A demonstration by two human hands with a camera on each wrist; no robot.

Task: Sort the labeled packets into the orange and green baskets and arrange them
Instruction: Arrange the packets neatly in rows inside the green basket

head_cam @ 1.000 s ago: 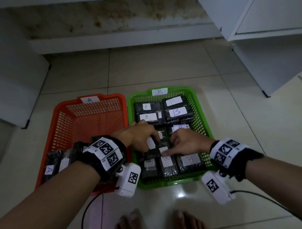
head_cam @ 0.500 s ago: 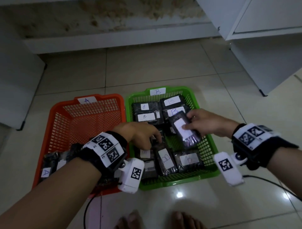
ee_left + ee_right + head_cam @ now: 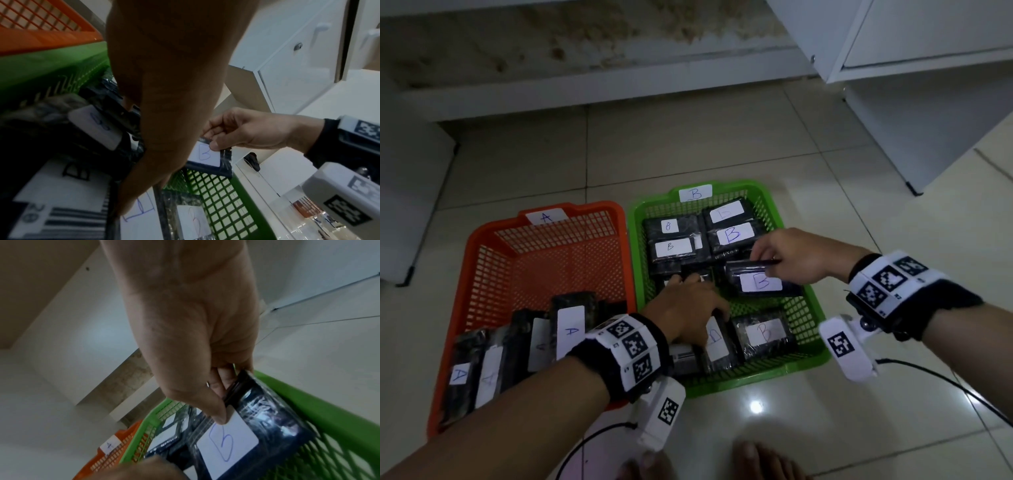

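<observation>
Dark plastic-wrapped packets with white "A" labels [image 3: 566,329] standing at the near end of the orange mesh basket [image 3: 482,274]. Beside it, left hand [image 3: 685,308] down among B-labelled packets in the green mesh basket [image 3: 804,298], finger state hidden. Farther in, right hand [image 3: 796,255] pinching one dark packet labelled "B" [image 3: 760,282] by its edge, over the basket's middle.

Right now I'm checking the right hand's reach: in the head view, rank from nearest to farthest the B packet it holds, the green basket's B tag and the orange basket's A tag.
1. B packet, pinched by the right hand.
2. B tag, green basket's far rim.
3. A tag, orange basket's far rim, leftmost.
</observation>
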